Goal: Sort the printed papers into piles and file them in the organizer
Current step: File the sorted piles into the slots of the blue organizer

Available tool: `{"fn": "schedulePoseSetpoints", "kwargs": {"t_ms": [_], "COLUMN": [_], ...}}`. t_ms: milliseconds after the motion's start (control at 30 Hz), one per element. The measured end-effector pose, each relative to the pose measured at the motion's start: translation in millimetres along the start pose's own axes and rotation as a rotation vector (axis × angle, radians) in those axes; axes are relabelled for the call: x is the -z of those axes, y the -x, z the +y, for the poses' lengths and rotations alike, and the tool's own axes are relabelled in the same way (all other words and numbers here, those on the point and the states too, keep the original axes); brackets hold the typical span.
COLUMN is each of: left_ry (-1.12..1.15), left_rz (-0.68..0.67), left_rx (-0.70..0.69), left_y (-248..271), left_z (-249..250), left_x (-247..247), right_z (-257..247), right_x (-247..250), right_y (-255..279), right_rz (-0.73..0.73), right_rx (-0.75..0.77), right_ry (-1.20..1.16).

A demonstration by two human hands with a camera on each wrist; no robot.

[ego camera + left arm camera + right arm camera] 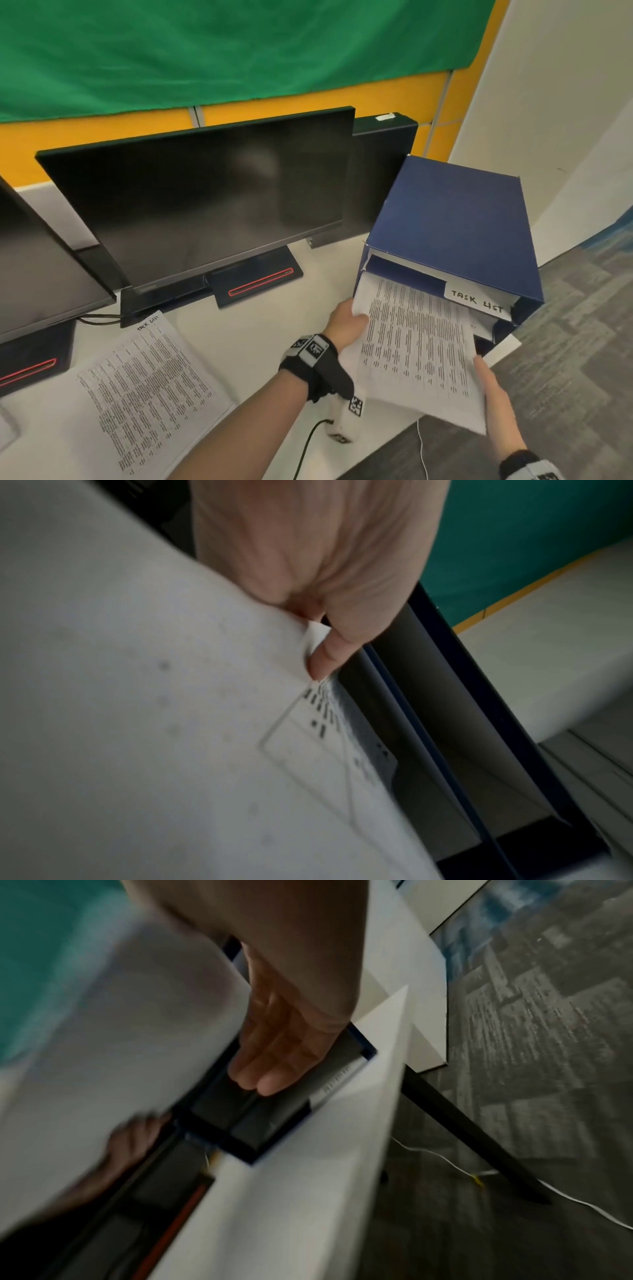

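Observation:
A stack of printed papers (418, 349) sticks halfway out of a lower slot of the blue organizer (455, 222), just under its "TASK LIST" label (478, 301). My left hand (346, 323) pinches the stack's left edge; in the left wrist view the thumb (322, 661) lies on top of the papers (137, 696). My right hand (493, 394) rests flat along the stack's lower right edge. In the right wrist view its fingers (267, 1066) are straight and together, pointing at the organizer's opening (219, 1139). A second printed pile (144, 394) lies on the desk at the left.
Two dark monitors (205, 198) (41, 274) stand behind the white desk (257, 329). The organizer sits at the desk's right corner, beside the grey carpet floor (565, 342). A white cable (423, 452) hangs off the desk edge.

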State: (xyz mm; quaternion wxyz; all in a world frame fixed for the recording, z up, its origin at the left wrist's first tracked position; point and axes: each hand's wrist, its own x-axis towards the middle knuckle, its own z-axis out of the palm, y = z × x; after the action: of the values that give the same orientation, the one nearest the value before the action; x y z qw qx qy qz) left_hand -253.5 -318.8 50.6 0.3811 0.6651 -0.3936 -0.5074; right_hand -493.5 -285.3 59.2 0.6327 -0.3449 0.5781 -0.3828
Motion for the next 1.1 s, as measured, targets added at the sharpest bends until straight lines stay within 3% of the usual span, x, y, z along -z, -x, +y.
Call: {"fn": "schedulePoseSetpoints", "kwargs": {"t_ms": [133,233,333,500,533,600,733,800,867,933,1000,1100], "left_ry": [-0.004,-0.013,0.029,0.15,0.153,0.139,-0.097,-0.332,-0.509,-0.638,-0.665,-0.443], "left_rz": [0.054,0.039,0.005,0.114,0.144,0.228,0.438,0.541,0.644,0.756,0.877,1.046], "left_rx": [0.013,0.018,0.002,0.035,0.023,-0.002,-0.041,0.001,0.045,0.213,0.52,0.911], "left_y": [-16.7,-21.2,-20.8,1.3,8.1,21.0,42.2,54.1,67.8,83.3,99.0,129.3], "left_z": [9.4,12.4,13.3,13.9,8.8,-9.5,-62.3,-90.9,-118.7,-140.4,-160.5,-181.8], "left_x": [-4.9,-7.6,-4.5,25.5,34.6,53.7,97.4,121.4,145.8,168.2,191.2,222.0], "right_z": [31.4,26.3,12.2,-30.0,-40.6,-54.8,-66.4,-56.0,-42.7,-26.1,1.0,43.2], "right_x": [-0.7,-20.7,-40.2,-63.2,-68.7,-77.5,-90.6,-94.4,-104.8,-131.4,-163.1,-211.2], "right_y": [33.1,37.3,16.8,-26.8,-32.7,-47.0,-57.8,-65.9,-63.4,-47.8,-35.7,-29.6], "right_rz": [-0.205,-0.293,-0.192,-0.048,-0.018,0.055,0.091,-0.072,-0.218,-0.361,-0.463,-0.624], "right_rx": [-0.007,0.019,-0.052,-0.13,-0.125,-0.044,-0.076,-0.034,-0.084,-0.063,-0.052,-0.197], "right_ry": [0.111,0.131,-0.19,-0.445,-0.47,-0.301,-0.325,-0.413,-0.557,-0.27,0.042,0.324]}}
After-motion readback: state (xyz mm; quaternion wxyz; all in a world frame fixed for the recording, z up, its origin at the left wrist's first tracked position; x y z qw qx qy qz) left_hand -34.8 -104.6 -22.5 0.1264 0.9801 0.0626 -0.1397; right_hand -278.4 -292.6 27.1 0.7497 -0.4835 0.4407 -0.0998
